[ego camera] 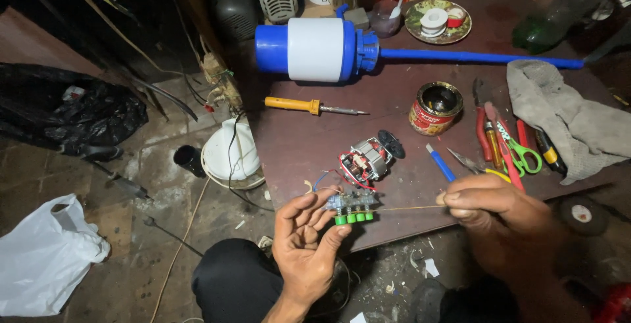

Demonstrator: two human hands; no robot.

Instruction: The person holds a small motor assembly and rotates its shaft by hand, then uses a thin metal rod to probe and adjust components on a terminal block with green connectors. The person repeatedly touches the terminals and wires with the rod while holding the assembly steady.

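Note:
My left hand [305, 241] holds a small switch block with green push buttons [353, 207] at the near edge of a dark wooden table [309, 142]. My right hand [490, 208] pinches a thin yellowish wire [407, 208] that runs level to the switch block. Coloured wires lead from the block up to a small electric motor [368, 159] with a black fan, lying on the table just beyond my left hand's fingers.
A soldering iron [309, 106], an open tin can [436, 107], a blue screwdriver [440, 162], pliers and green scissors [524, 155], and a grey rag [572, 119] lie on the table. A blue-and-white pump [315, 49] lies at the back. A white plastic housing [231, 155] and bags sit on the floor.

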